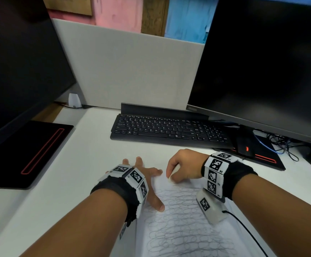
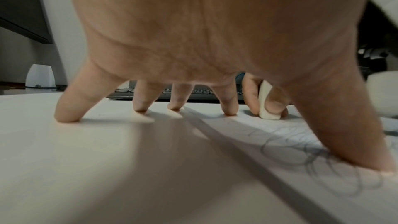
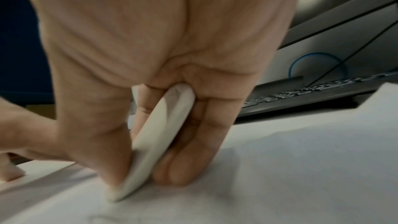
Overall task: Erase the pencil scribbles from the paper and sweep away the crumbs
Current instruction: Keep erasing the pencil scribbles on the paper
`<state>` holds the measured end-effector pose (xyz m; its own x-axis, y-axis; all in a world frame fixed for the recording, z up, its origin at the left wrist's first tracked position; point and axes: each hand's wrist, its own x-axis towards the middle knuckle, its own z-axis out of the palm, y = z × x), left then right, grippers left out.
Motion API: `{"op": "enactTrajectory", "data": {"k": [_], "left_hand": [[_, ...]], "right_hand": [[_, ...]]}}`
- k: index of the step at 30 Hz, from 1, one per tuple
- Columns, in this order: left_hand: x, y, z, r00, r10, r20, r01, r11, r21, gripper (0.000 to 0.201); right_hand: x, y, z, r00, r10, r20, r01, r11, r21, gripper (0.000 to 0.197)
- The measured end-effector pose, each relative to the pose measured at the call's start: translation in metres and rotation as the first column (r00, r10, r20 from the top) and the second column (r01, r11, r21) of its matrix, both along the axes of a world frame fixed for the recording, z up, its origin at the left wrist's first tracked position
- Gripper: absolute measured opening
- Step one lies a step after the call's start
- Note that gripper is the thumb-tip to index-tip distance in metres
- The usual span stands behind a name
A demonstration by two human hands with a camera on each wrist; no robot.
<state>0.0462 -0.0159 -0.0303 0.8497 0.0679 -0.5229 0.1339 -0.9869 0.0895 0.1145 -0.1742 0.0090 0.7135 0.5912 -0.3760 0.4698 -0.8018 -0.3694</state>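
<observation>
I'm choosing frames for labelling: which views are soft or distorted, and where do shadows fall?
Head view: sharp, wide-angle bend in the monitors, scribbles legible. Left wrist view: palm soft up close, left hand casts a broad shadow over desk and paper. Right wrist view: smeared throughout, eraser and right hand blurred.

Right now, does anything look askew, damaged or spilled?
Nothing stands out. The paper lies flat under the left hand, the right hand pinches the eraser, and the scribbles are mostly uncleared.
</observation>
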Motion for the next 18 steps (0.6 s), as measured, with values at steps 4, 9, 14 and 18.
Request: {"op": "enactTrajectory", "data": {"k": [4, 9, 14, 18], "left_hand": [[-0.0008, 0.0003, 0.0009, 1.000, 0.000, -0.005, 0.000, 1.000, -0.005, 0.109], [-0.0024, -0.0021, 0.0021, 1.000, 0.003, 0.010, -0.003, 1.000, -0.008, 0.107], [-0.0022, -0.0015, 0.0021, 1.000, -0.006, 0.016, 0.006, 1.000, -0.001, 0.107], [-0.0034, -0.0016, 0.0049, 1.000, 0.007, -0.002, -0.007, 1.000, -0.009, 0.108]], "right_hand": [[-0.0023, 0.0010, -0.0019, 0.999, 0.036, -0.022, -0.037, 0.999, -0.020, 0.014], [0.0023, -0.0023, -0.0012, 1.000, -0.011, 0.015, 0.011, 1.000, 0.021, 0.014], [0.0016, -0.0030, -0.0025, 0.999, 0.035, -0.004, -0.035, 0.999, -0.017, 0.012], [0.0025, -0.0060, -0.0022, 1.000, 0.013, -0.006, -0.013, 1.000, -0.014, 0.013]]}}
